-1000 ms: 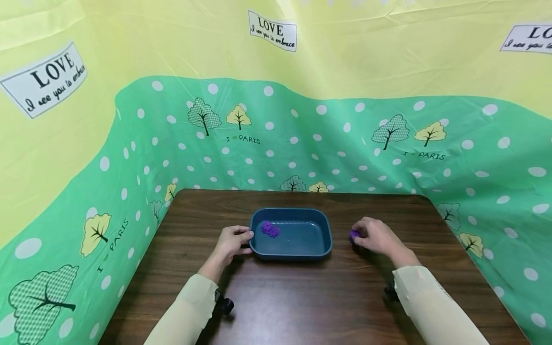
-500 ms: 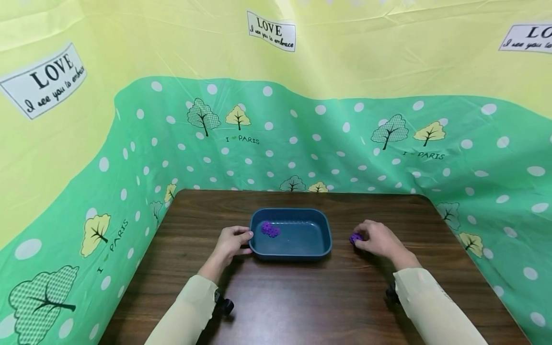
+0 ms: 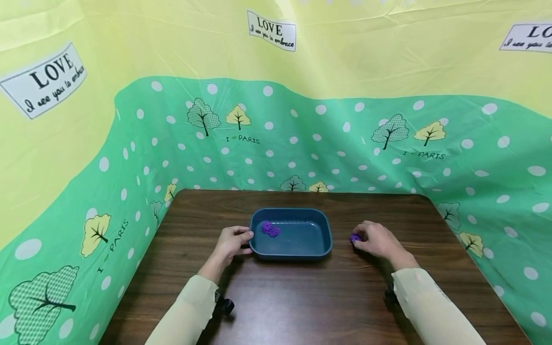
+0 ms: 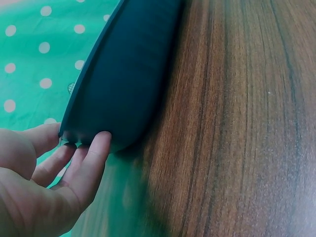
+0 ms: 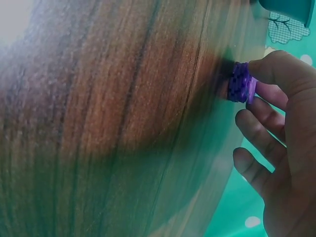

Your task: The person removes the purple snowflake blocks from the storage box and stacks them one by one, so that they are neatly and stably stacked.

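Moved since the frame of one second earlier: right hand [image 3: 376, 238] and its purple piece [image 5: 240, 85], both very slightly nearer; left hand [image 3: 227, 243] and blue tray [image 3: 302, 239] unchanged in place.

Item: patterned cloth [image 3: 142, 129], yellow above, green with white dots below, running along left, far and right sides.
Item: left hand, pale sleeve [image 3: 183, 311], black wrist device [image 3: 225, 305]. Grip narrow, holding the tray's left end, thumb at the rim, fingers against the outer wall.
Item: blue tray, rectangular with rounded corners, upright on the far half of the dark wood counter [image 3: 293, 297].
Item: purple notched pieces [image 3: 270, 230], clustered inside the tray at its left end; exact count unclear.
Item: purple piece, toothed edge, to the right of the tray and apart from it; contact with the counter cannot be told.
Item: right hand. Grip narrow, pinching that piece between thumb and forefinger; remaining fingers loosely bent.
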Demonstrator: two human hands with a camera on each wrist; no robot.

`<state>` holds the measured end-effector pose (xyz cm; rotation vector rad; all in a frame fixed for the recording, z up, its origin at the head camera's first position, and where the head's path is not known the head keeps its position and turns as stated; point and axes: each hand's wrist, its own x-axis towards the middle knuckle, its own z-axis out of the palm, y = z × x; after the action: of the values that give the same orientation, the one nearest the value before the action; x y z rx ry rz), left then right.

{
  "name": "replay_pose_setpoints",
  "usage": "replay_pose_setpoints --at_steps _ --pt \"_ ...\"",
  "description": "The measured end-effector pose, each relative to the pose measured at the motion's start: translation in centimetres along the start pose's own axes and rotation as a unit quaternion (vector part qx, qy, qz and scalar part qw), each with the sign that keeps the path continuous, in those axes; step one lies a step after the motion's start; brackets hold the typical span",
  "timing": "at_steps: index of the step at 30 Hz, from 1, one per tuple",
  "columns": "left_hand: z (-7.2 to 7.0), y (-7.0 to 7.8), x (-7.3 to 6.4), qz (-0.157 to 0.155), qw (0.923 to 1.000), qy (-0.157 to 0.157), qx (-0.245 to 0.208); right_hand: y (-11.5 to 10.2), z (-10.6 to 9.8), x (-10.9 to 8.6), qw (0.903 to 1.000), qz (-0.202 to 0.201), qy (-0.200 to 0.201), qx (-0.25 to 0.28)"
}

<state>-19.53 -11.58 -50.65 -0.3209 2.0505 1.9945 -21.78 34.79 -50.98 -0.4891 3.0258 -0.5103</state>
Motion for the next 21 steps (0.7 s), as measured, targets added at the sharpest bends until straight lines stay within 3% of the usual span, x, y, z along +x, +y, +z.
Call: replay_pose_setpoints --at_steps 21 --pt "0.13 -0.01 -0.04 0.006 1.0 0.0 -0.006 -0.12 -0.32 -0.35 0.9999 -0.003 0.0 0.013"
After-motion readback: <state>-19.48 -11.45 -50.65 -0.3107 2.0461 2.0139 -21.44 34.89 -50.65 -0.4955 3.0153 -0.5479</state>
